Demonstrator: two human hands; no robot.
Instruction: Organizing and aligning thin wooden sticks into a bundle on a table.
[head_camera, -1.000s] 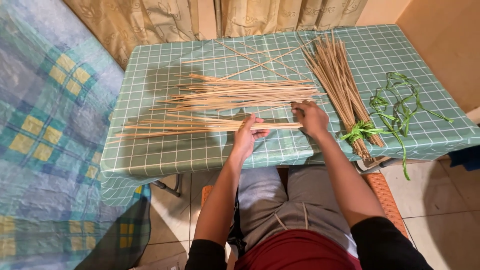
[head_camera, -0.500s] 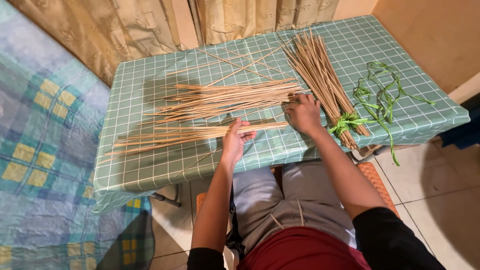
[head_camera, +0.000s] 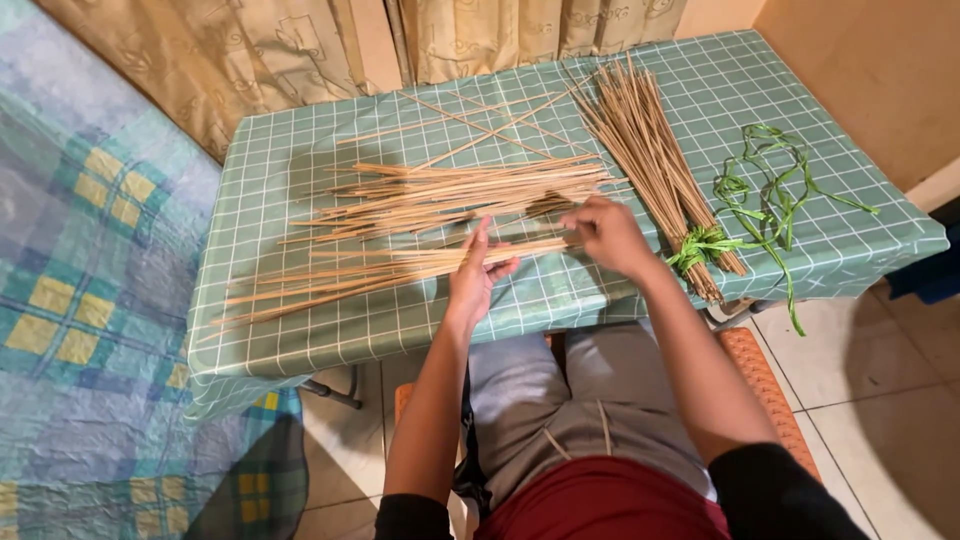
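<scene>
A person sits at a tabletop (head_camera: 300, 190) covered with a green checked cloth, both bare hands over a loose row of thin tan sticks (head_camera: 390, 272) that lies flat and runs left to right along the near half. The left hand (head_camera: 478, 278) rests on the right-hand part of this row, palm partly turned inward, its fingers (head_camera: 478, 245) straight and close together with the thumb apart toward the right; the sticks pass under the fingers and palm, touching them. The right hand (head_camera: 607, 236) sits just beside it at the right-hand end of the same row, knuckles up, fingers curled down around the stick tips; whether they pinch a stick cannot be told, since the back of the hand hides the fingertips.

Just beyond the hands lies a second, wider spread of sticks (head_camera: 460, 192), fanned out and overlapping, apart from the near row. A few single sticks (head_camera: 470, 125) lie crossed farther back. To the right, a tied bundle of sticks (head_camera: 650, 150) runs diagonally, bound near its lower end with green ribbon (head_camera: 700, 245), and loose green ribbon strands (head_camera: 775, 190) curl beside it. A patterned blanket (head_camera: 80, 300) lies to the left, curtains (head_camera: 300, 50) hang behind.
</scene>
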